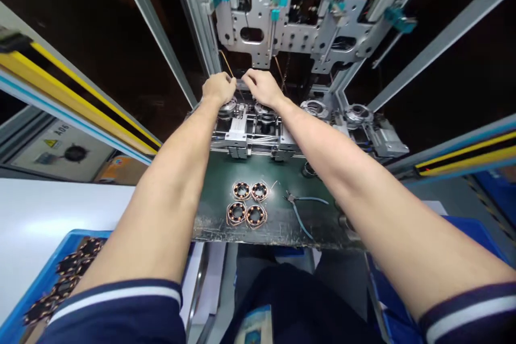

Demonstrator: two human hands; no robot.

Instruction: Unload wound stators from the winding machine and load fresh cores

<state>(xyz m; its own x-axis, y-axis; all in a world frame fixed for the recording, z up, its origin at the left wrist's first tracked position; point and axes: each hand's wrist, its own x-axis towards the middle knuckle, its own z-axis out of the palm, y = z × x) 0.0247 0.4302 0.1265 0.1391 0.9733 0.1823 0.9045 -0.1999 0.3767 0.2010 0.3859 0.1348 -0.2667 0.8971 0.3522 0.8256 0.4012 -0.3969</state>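
Observation:
Both arms reach forward over a row of metal winding fixtures. My left hand (220,87) is closed above the leftmost round fixture (227,108), and a thin copper wire (227,63) comes down to its fingertips. Just to its right, my right hand (264,87) has its fingers bent together over the second round fixture (265,112); what it pinches, if anything, is hidden. Two more round fixtures, the third (315,108) and the fourth (358,113), stand farther right. Another copper wire (279,72) hangs behind my right hand.
Several wound copper stators (242,190) lie on the green bench (217,172), beside blue-handled cutters (300,214). A blue bin (24,301) at lower left holds more stators. Overhead hangs a metal plate assembly (296,37) with a striped bar. Yellow-black side posts (92,97) flank the station.

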